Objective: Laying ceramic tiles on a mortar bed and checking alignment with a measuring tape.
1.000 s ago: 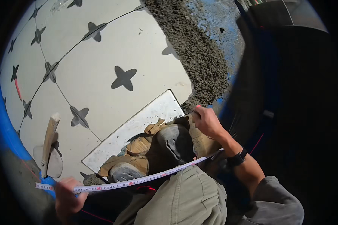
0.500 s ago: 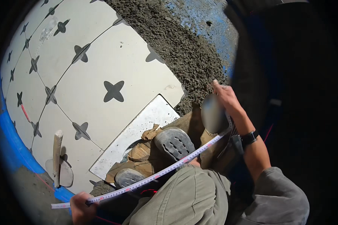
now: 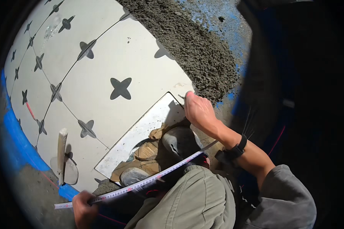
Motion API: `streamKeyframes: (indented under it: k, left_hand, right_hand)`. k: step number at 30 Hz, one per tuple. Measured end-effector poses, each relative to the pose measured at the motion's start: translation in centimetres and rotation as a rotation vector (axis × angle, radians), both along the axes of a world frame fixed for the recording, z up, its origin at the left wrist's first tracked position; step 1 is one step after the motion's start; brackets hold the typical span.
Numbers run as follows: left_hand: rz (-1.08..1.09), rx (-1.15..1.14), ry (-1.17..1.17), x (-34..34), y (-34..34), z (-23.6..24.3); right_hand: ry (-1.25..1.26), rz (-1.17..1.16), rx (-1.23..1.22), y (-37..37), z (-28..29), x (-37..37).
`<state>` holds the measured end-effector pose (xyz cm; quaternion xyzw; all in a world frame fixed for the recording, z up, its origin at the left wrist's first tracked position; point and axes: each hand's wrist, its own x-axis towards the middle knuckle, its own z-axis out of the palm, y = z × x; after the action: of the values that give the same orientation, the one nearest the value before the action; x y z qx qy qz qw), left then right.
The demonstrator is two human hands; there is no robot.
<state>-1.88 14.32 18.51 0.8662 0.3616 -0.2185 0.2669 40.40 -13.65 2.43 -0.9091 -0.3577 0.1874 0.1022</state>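
My left hand [image 3: 84, 210], at the lower left, is closed around a white measuring tape [image 3: 141, 184] close to its free end. From there the tape bows up to the right, over my shoes [image 3: 181, 141] and the wrapped brown cloth or paper on them, and passes behind my right forearm. My right hand [image 3: 200, 110] is closed over the right corner of a white cement-spotted slab [image 3: 153, 114], beside the floor tile's edge. A thin dark bit shows at its fingertips, too small to name. The far end of the tape is hidden.
Large cream tiles [image 3: 99, 80] with dark petal motifs cover the left. Beyond their edge lies grey mortar [image 3: 202, 53] on a blue-stained floor. A wooden-handled tool [image 3: 62, 156] with a pale rounded head rests on the tiles near a blue strip [image 3: 21, 141].
My right hand has moved left and down to the slab's corner. The blurred round shiny object beside it is no longer in sight. My left hand still holds the tape.
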Motion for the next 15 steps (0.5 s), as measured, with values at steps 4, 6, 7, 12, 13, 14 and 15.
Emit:
streamKeyframes:
  k: [4,6,7,12,13,14,15]
  left_hand:
    - [-0.137,-0.084,-0.157,-2.3,0.8,-1.8]
    - [-0.114,0.055,-0.293,-2.7,0.2,-2.2]
    - [-0.108,0.055,-0.296,-2.8,0.1,-2.3]
    - [-0.192,-0.066,-0.168,-3.7,1.5,-1.9]
    - [-0.187,-0.068,-0.17,-3.9,1.3,-2.0]
    - [-0.175,-0.044,-0.202,-4.0,1.1,-2.1]
    - [-0.164,-0.02,-0.234,-4.1,0.9,-2.3]
  right_hand:
    - [-0.063,0.129,-0.044,2.7,1.2,-0.5]
    - [-0.11,0.194,-0.104,3.5,1.2,-0.7]
    - [-0.114,0.2,-0.104,3.7,1.0,-0.7]
    - [-0.103,0.222,-0.15,4.3,0.3,-1.0]
    - [-0.117,0.214,-0.151,4.3,0.2,-1.0]
    - [-0.119,0.218,-0.155,4.4,0.0,-1.0]
    - [-0.134,0.221,-0.187,4.6,-0.2,-1.1]
